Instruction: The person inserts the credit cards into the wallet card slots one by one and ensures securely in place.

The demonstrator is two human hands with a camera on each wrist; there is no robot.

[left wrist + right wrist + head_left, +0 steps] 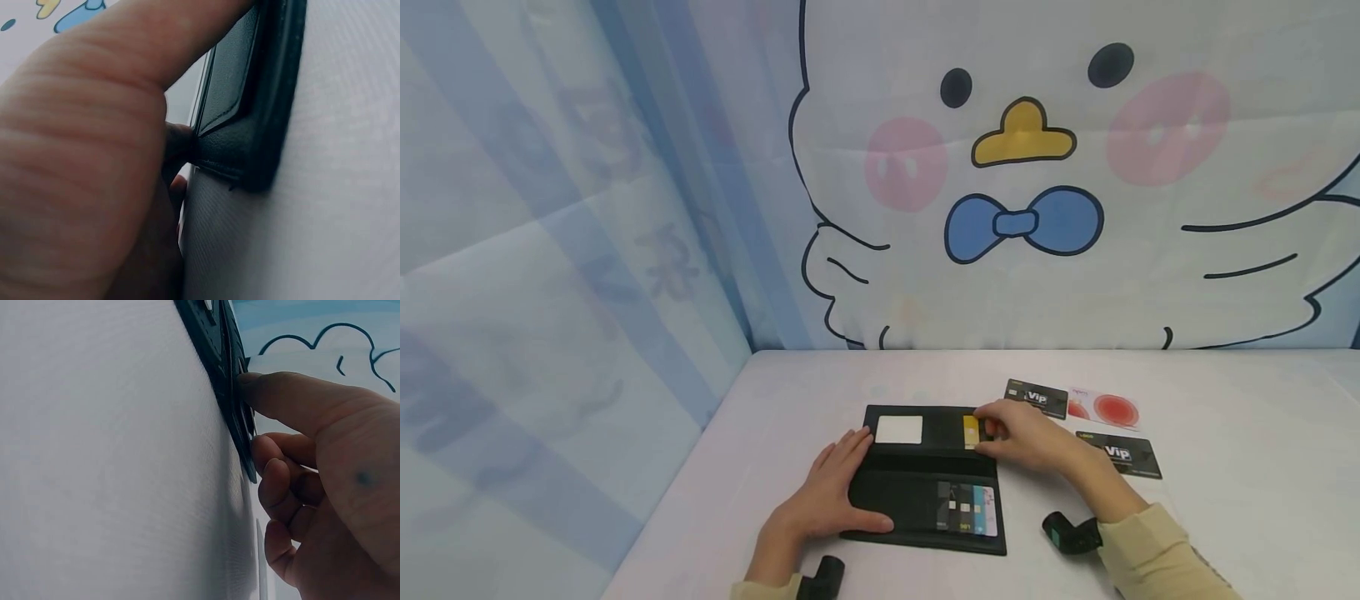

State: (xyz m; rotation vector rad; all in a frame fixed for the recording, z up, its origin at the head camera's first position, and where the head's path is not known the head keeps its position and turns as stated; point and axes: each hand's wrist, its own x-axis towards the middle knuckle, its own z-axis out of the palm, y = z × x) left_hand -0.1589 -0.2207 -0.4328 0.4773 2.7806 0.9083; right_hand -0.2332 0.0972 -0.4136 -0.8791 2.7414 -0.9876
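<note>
A black wallet lies unfolded on the table, with several cards tucked in the right side of its lower panel. A white rectangle shows at the left of the upper panel. My left hand rests on the wallet's left side, its thumb extended on the lower panel and its fingers at the upper left edge. At the upper right, my right hand pinches a yellow card between thumb and forefinger. In the right wrist view, its thumb touches the wallet's edge; the card's face is hidden there.
Right of the wallet lie a black VIP card, a pink-and-red card and another black VIP card. The right forearm passes close to the nearer one. A printed curtain stands behind the table, another cloth at the left.
</note>
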